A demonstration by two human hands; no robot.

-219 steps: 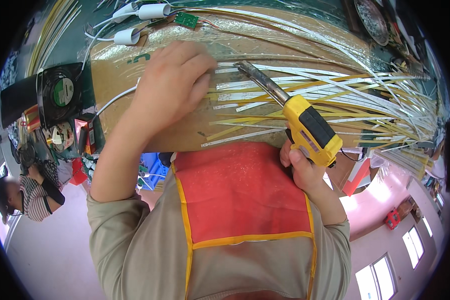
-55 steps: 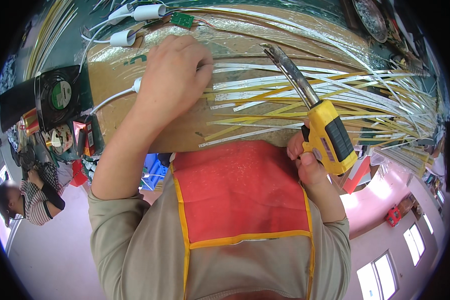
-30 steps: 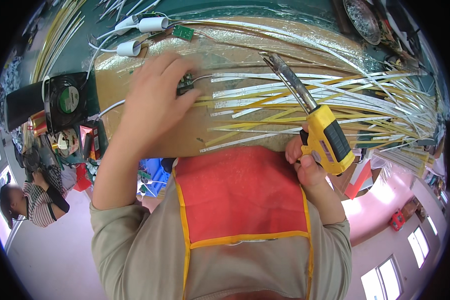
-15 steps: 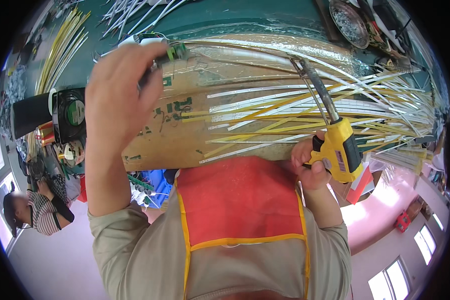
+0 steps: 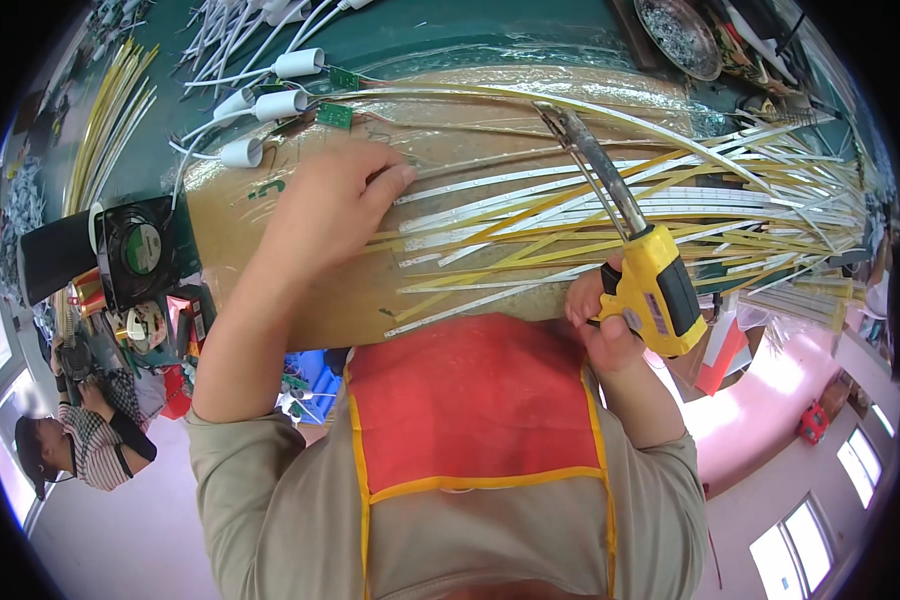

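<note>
My right hand [image 5: 607,318] grips a yellow and black soldering gun [image 5: 660,290], its metal barrel and thin feed tube pointing up and left over the strips. My left hand [image 5: 335,200] is closed, with thumb and forefinger near the left ends of the thin white and yellow LED strips [image 5: 510,187]. Whatever is between the fingertips is hidden. Beyond this hand lie white lamp sockets [image 5: 281,105] with white cables, and small green circuit boards [image 5: 334,116]. Thin wires or strips run rightward from the boards, passing beyond the gun's tip.
A brown board [image 5: 225,215] covers part of the green table [image 5: 410,35]. Left stand a black fan [image 5: 138,250] and a bundle of yellow strips [image 5: 110,115]. A metal dish [image 5: 678,38] lies at the far right. Another person [image 5: 90,435] works at the far left.
My left hand has moved right and nearer, away from a green circuit board, uncovering the lamp sockets. The soldering gun in my right hand has shifted slightly left.
</note>
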